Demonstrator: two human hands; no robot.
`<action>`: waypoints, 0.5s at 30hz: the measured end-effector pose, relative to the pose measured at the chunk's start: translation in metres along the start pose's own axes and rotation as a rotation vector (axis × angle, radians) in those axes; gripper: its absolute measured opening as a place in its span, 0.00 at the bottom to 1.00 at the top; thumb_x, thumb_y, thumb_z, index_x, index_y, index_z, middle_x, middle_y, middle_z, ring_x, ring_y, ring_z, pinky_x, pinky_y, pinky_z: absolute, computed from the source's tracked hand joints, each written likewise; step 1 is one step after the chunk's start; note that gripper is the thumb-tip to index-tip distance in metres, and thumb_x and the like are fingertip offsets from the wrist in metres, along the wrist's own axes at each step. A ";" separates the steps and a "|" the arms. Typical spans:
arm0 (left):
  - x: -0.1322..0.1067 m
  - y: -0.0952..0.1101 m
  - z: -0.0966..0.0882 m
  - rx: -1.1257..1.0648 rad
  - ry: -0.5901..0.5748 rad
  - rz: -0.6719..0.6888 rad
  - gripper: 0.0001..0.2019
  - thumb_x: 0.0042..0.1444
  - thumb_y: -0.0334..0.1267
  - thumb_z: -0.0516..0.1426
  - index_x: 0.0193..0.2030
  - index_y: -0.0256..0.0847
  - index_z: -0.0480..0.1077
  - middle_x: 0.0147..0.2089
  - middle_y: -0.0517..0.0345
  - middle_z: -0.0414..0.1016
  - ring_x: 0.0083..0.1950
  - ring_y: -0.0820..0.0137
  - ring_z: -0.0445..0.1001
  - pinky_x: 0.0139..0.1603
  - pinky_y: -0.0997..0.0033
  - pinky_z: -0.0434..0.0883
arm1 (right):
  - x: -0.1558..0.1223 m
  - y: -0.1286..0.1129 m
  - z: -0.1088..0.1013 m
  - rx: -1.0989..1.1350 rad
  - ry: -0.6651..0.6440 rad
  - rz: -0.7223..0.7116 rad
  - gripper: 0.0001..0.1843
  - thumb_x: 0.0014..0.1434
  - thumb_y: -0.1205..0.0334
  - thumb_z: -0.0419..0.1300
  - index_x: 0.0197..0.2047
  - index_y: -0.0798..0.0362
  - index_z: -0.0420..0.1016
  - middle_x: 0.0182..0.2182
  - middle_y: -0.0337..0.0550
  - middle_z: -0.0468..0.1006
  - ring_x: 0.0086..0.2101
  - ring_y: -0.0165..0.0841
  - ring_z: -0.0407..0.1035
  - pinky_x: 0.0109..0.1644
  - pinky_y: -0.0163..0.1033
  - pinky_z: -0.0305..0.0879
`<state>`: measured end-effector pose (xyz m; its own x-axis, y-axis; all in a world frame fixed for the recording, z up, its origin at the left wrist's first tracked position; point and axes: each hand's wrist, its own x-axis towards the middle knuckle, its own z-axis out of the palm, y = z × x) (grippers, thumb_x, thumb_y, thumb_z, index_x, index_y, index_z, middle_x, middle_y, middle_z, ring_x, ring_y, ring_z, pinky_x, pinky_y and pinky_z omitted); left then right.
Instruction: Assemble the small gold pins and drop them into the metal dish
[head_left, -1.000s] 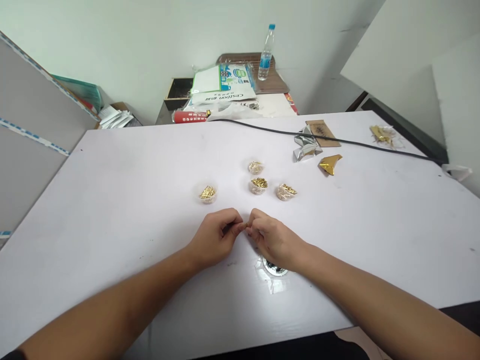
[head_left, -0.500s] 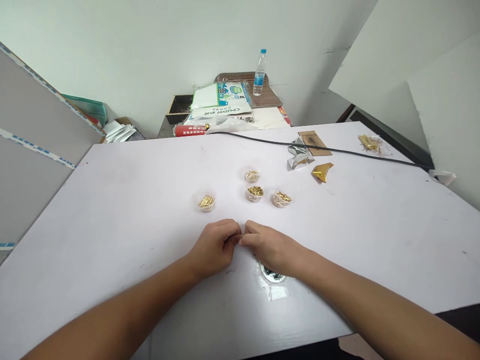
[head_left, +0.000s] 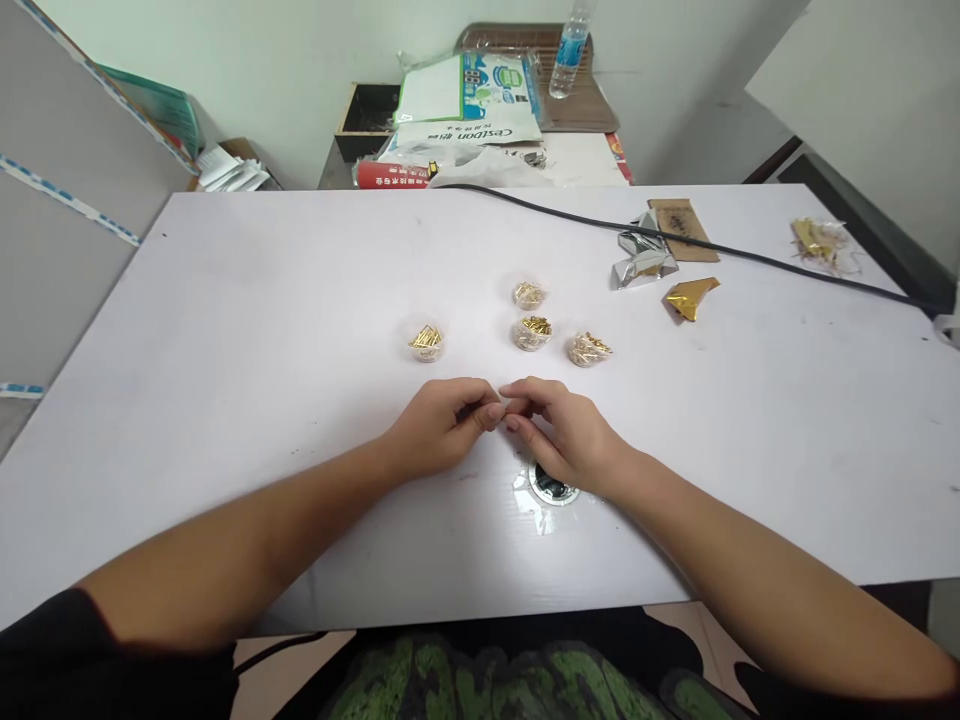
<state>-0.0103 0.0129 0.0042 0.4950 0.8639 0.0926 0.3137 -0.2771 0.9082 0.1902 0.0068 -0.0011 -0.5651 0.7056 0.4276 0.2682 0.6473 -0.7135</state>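
My left hand (head_left: 442, 425) and my right hand (head_left: 564, 430) meet fingertip to fingertip above the white table. The left thumb and fingers are pinched together. On the right, the thumb and curled fingers close toward the same spot, with the index finger slightly raised. Whatever lies between the fingertips is too small to make out. Just beyond the hands stand small clear cups of gold-coloured metal pieces: a left cup (head_left: 427, 344), a back cup (head_left: 529, 294), a middle cup (head_left: 532, 333) and a right cup (head_left: 589, 349).
A round black-centred table fitting (head_left: 553, 486) lies partly under my right hand. A black cable (head_left: 585, 217) crosses the far side of the table (head_left: 247, 330). Silver foil (head_left: 643, 268), gold foil (head_left: 690, 298) and brown card (head_left: 682, 230) lie back right. Behind stands a water bottle (head_left: 570, 55).
The view has tilted down, so the table sits higher and my clothing shows. My hands remain together, but their fingers have loosened from tight fists, more so the right hand's.
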 end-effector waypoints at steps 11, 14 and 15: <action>0.000 -0.002 -0.006 -0.118 -0.014 -0.078 0.12 0.65 0.41 0.51 0.34 0.37 0.67 0.30 0.60 0.67 0.32 0.74 0.63 0.35 0.73 0.63 | 0.005 -0.006 -0.007 -0.091 0.149 0.025 0.10 0.62 0.73 0.58 0.46 0.53 0.71 0.33 0.41 0.76 0.33 0.27 0.70 0.34 0.32 0.69; 0.000 -0.001 -0.007 -0.113 -0.010 -0.087 0.12 0.65 0.42 0.51 0.35 0.37 0.67 0.30 0.60 0.66 0.31 0.74 0.62 0.34 0.73 0.62 | 0.005 -0.005 -0.008 -0.055 0.161 0.000 0.09 0.62 0.74 0.58 0.45 0.55 0.73 0.34 0.43 0.76 0.34 0.28 0.71 0.37 0.34 0.69; 0.000 -0.001 -0.007 -0.110 -0.012 -0.093 0.12 0.65 0.43 0.51 0.35 0.37 0.67 0.29 0.60 0.66 0.31 0.74 0.61 0.33 0.73 0.61 | 0.005 -0.004 -0.008 -0.045 0.161 -0.002 0.09 0.62 0.74 0.57 0.44 0.55 0.74 0.33 0.43 0.76 0.35 0.28 0.71 0.38 0.34 0.69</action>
<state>-0.0164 0.0165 0.0062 0.4777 0.8785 0.0018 0.2682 -0.1478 0.9519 0.1925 0.0099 0.0088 -0.4345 0.7387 0.5152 0.3037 0.6587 -0.6884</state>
